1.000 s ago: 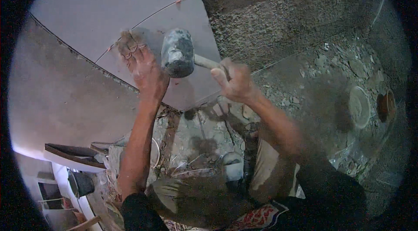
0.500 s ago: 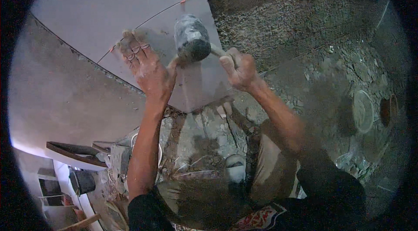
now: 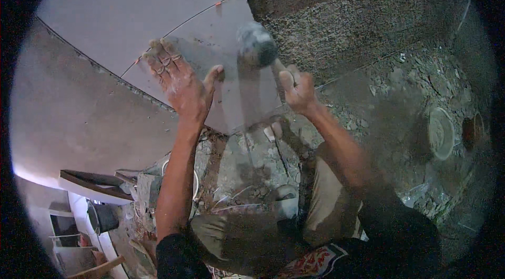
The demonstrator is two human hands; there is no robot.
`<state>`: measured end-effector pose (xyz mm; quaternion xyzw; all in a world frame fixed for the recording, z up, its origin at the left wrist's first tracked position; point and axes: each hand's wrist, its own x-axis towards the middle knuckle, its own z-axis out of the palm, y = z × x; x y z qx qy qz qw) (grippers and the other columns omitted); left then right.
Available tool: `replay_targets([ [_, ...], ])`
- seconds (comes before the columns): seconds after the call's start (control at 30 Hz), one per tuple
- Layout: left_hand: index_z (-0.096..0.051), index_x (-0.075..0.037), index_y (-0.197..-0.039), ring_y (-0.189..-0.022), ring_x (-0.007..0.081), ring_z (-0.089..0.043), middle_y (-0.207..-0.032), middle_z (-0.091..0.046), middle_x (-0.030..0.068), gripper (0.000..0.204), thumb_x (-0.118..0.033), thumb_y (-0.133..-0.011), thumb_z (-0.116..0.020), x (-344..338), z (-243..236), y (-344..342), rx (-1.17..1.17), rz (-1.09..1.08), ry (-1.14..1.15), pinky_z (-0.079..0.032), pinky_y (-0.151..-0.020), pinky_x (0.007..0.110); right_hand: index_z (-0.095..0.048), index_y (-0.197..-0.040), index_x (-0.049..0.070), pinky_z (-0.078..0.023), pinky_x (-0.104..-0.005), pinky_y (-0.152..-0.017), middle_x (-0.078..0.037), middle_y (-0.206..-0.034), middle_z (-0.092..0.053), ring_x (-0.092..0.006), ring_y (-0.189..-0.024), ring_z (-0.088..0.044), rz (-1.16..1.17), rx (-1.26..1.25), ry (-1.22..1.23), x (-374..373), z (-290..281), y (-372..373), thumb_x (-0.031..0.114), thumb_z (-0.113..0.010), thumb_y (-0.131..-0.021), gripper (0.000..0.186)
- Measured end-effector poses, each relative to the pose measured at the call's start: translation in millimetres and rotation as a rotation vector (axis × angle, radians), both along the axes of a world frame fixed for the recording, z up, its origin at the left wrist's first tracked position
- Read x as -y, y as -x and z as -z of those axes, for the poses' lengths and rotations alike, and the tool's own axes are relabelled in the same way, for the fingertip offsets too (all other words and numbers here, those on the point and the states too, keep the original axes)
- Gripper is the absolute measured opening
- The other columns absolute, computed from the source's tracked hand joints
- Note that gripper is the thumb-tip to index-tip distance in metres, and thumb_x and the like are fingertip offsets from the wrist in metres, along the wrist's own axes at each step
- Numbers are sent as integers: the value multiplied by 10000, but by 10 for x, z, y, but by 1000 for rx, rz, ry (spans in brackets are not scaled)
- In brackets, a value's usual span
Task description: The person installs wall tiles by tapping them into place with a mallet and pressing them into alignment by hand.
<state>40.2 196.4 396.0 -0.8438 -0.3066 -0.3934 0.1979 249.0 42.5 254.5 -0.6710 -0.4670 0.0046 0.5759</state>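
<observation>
A large pale tile (image 3: 226,100) lies against the wall on the left, with a thin joint along its far edge. My left hand (image 3: 181,84) is pressed flat on it, dusty fingers stretched and thumb out to the side. In my right hand (image 3: 300,89) is the handle of a rubber mallet (image 3: 258,45), its head dark with whitish smears. The mallet head is over the tile's right edge; blur hides whether it touches. Orange tile spacers (image 3: 218,4) sit in the far joint.
Right of the tile spreads a bed of rough grey mortar (image 3: 357,26). Broken rubble (image 3: 421,79) covers the ground at right, near a round pale bucket or lid (image 3: 441,133). A dark bucket (image 3: 102,217) stands at lower left, by a tile offcut (image 3: 94,187). My shoe (image 3: 286,203) rests on debris.
The mallet and my right hand have moved to the right, from the tile's middle toward its right edge. My left hand stays flat in nearly the same spot.
</observation>
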Motion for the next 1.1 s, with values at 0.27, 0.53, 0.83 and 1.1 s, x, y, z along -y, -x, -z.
replay_targets([
  [0.27,-208,18,-1634,-1584,456,-92,-1716,-116,248,1129,-445,-806,-820,37,217,-82,19,140,139,-133,-1286,535,-687,-1015,31,-478,-398,-647,-113,-766,-649,-231,-679,-579,36,-38,-108,260,433,376,439,-536,-1074,439],
  [0.53,-158,38,-1637,-1592,457,-40,-1721,-62,264,1034,-454,-911,-708,82,-163,285,73,81,80,-106,-1268,594,-557,-872,48,-369,-345,-572,7,-703,-489,-129,-637,-449,-126,-301,-8,494,439,626,388,-484,-1113,423],
  [0.83,-75,64,-1634,-1581,479,-73,-1710,-8,294,1034,-300,-916,-723,-125,304,910,92,-8,214,-170,-1263,573,-626,-934,50,-438,-448,-537,-134,-650,-573,-300,-558,-572,-2,162,55,375,91,602,403,-566,-1059,379],
  [1.1,-69,58,-1638,-1589,452,-84,-1711,-28,291,1048,-261,-903,-745,-316,493,990,21,-103,236,-197,-1261,555,-639,-937,13,-479,-506,-583,-231,-743,-640,-435,-659,-656,-134,410,197,-165,-705,762,439,-576,-1048,445],
])
